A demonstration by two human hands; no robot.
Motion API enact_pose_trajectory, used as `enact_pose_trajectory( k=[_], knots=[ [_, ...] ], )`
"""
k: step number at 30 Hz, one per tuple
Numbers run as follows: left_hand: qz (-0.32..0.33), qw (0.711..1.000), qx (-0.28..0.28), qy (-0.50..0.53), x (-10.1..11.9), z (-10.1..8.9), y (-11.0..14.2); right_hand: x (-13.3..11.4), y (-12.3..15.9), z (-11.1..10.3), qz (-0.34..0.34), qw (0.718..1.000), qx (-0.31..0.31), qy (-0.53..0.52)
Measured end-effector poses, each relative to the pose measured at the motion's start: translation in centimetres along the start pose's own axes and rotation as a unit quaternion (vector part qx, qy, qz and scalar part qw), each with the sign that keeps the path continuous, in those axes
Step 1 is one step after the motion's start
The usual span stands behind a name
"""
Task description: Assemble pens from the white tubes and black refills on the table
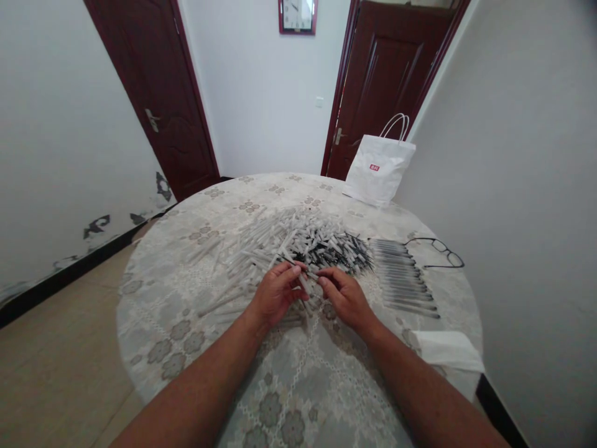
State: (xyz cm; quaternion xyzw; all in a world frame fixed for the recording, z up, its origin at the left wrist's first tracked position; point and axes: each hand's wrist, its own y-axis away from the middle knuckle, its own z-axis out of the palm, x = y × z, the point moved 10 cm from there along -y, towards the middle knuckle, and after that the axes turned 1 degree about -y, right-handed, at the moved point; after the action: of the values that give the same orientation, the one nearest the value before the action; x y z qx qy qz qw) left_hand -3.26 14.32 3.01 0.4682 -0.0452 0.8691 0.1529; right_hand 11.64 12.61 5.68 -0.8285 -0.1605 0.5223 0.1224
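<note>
Between my two hands, just this side of the heap, a slim pen-like stick (311, 274) lies in my fingertips, its long axis slanting from far left to near right. My left hand (276, 294) pinches around its far end and also has a pale tube (304, 285) between the fingers, pointing down toward me. My right hand (346, 300) has thumb and forefinger drawn narrow at the near end; how firmly they grip, I cannot tell. Right beyond my knuckles spreads the loose pile of pale tubes (261, 239), lying every which way, with dark-ended pieces (333, 252) crowded on its right side. My left hand is closer to the pale tubes. Off to my right, apart from the pile, is a row of grey sticks (405, 274) set side by side, their long axes running roughly left to right; my right hand is the nearer one to it. Past the row rest the glasses (439, 246), and farther back stands a white bag (379, 168), all on the floral tablecloth (275, 404).
</note>
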Motion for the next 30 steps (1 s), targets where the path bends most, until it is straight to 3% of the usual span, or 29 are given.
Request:
enact_pose_trajectory(
  k=[7,13,18,30],
  knots=[
    [0.004,1.0,-0.015,0.011,-0.1,0.7,0.4,0.7,0.3,0.7,0.039,0.998,-0.021,-0.046],
    [0.087,0.991,0.072,0.073,2.0,-1.8,-0.4,2.1,0.1,-2.2,0.08,0.994,0.063,-0.026],
    [0.121,0.982,0.108,0.097,3.1,-3.4,-0.4,2.9,-0.2,-3.2,0.064,0.996,0.06,0.009],
    [0.155,0.975,0.13,0.088,3.7,-4.0,-0.5,2.4,-0.4,-3.0,0.015,0.996,0.033,0.078]
  ],
)
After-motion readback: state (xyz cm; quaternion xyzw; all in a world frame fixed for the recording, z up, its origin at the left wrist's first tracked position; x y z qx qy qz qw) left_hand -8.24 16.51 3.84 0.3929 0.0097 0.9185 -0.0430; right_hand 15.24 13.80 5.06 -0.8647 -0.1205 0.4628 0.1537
